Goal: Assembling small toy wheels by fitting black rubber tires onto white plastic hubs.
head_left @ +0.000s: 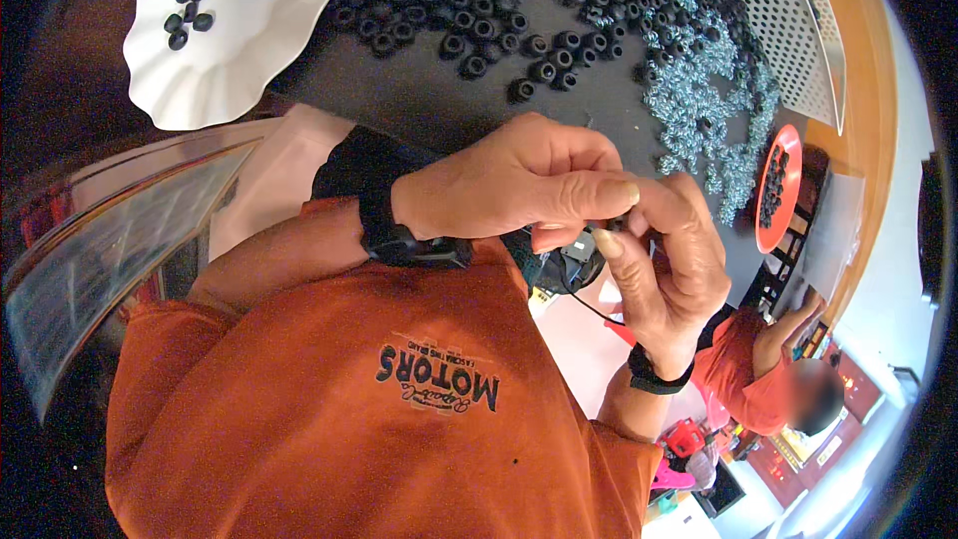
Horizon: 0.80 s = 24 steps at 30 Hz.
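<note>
On my feed: left hand [633, 210] and right hand [671, 265] pinch one small dark piece [617, 225] — likely steadying it. Black rings [544, 71], upper centre — spread, perhaps, for reach.

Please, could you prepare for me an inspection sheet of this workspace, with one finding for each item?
Surface: dark grey table, partly covered.
Job's things: many black ring-shaped pieces spread out; a heap of small shiny pieces at their right; more black pieces on a white wavy plate and a red plate.
Clutter: perforated tray at the right.
Grips: right grip pinches a small dark piece, mostly hidden; left grip meets it, own hold unclear.
Cables: thin black cable below the grips, ends unclear.
Surroundings: another person in orange, lower right.
</note>
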### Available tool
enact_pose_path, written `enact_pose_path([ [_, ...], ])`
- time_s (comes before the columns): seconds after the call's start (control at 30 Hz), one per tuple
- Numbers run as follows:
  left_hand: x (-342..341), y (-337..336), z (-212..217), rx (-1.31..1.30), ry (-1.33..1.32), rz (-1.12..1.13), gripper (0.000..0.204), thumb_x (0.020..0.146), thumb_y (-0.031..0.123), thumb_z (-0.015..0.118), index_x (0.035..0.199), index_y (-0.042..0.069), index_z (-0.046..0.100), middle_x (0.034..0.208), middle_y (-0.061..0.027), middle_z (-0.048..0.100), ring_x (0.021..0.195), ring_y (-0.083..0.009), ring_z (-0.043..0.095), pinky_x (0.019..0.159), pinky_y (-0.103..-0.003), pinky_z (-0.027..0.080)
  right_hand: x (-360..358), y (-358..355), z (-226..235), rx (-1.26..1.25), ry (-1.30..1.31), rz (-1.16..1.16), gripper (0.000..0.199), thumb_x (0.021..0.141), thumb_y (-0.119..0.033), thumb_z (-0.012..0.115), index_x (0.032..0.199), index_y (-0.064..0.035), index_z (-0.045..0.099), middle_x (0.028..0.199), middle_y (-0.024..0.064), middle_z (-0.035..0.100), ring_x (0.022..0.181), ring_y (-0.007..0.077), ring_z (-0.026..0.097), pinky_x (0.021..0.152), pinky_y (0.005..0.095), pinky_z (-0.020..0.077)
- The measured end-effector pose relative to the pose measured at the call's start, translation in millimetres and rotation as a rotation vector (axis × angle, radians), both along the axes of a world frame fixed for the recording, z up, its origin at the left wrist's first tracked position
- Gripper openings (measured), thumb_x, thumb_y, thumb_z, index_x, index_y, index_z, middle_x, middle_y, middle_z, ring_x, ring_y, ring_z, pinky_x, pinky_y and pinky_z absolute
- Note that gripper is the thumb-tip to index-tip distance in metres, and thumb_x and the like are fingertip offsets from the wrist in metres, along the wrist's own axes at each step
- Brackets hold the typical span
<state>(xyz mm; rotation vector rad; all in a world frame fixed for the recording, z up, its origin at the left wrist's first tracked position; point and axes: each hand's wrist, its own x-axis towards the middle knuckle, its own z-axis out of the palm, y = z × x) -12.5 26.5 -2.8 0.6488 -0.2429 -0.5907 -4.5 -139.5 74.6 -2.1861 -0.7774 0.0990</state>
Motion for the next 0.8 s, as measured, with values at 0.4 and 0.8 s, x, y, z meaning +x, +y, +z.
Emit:
enact_pose_path([
  [0.4, 4.9, 4.2, 4.9, 0.023, -0.050, -0.067, 0.040, 0.095, 0.043, 0.049, 0.086, 0.005, 0.057, 0.063, 0.0048, 0.048, 0.050, -0.0038, 0.043, 0.044, -0.019, 0.033, 5.1, 8.2, -8.2, 0.061, -0.056, -0.008, 0.025, 0.069, -0.011, 0.079, 0.078, -0.0061, 0.056, 0.058, 0.0023, 0.046, 0.048, 0.0162, 0.046, 0.044, 0.0299, 0.0350],
  [0.8, 5.8, 2.9, 4.0, 0.071, -0.048, -0.061, 0.022, 0.098, 0.026, 0.047, 0.091, 0.006, 0.052, 0.068, 0.0030, 0.051, 0.055, -0.0048, 0.048, 0.051, -0.019, 0.038, 0.1, 6.5, -3.9, -0.120, -0.238, -0.022, 0.025, 0.073, -0.014, 0.077, 0.088, -0.0047, 0.058, 0.065, 0.0067, 0.051, 0.050, 0.0196, 0.051, 0.044, 0.0315, 0.0384],
])
